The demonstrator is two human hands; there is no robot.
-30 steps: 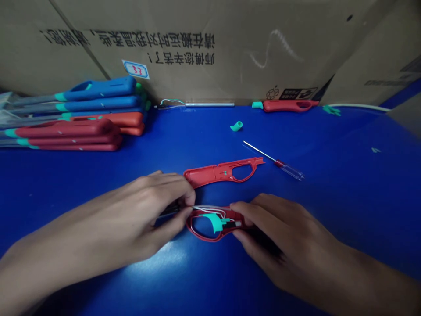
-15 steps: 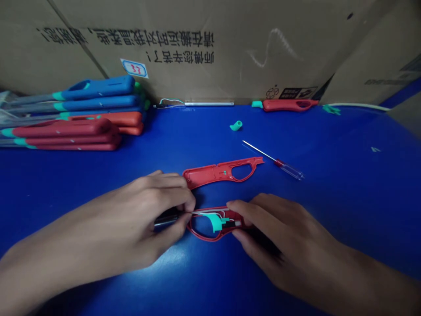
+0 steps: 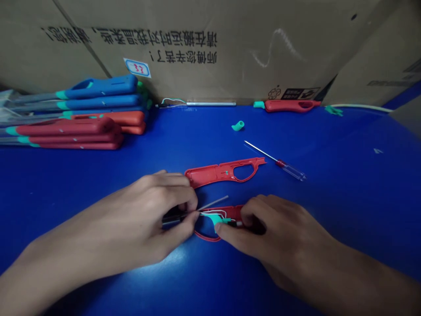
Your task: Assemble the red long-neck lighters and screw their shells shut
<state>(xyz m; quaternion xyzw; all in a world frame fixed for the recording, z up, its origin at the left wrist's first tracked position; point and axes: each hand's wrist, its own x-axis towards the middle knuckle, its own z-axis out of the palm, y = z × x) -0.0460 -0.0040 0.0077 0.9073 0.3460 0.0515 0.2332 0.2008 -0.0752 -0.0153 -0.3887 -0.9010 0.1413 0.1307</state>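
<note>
An open red handle shell (image 3: 210,236) with a teal trigger (image 3: 215,218) and white wires lies on the blue table (image 3: 345,188) between my hands. My left hand (image 3: 154,215) pinches a thin metal tube at the shell's left end. My right hand (image 3: 269,232) grips the shell's right part, thumb and forefinger closed near the trigger. A white wire sticks up and to the right from the shell. The second red shell half (image 3: 226,171) lies just behind, inner side up.
A small screwdriver (image 3: 279,162) lies right of the spare shell, a teal trigger piece (image 3: 237,126) behind it. Stacked blue and red lighters (image 3: 75,114) sit at back left. A metal tube (image 3: 204,104) and a red lighter (image 3: 289,105) lie along the cardboard boxes (image 3: 230,44).
My right hand's fingers have slid left over the shell to the teal trigger. A white wire now sticks up free. My left hand has stayed at the shell's left end.
</note>
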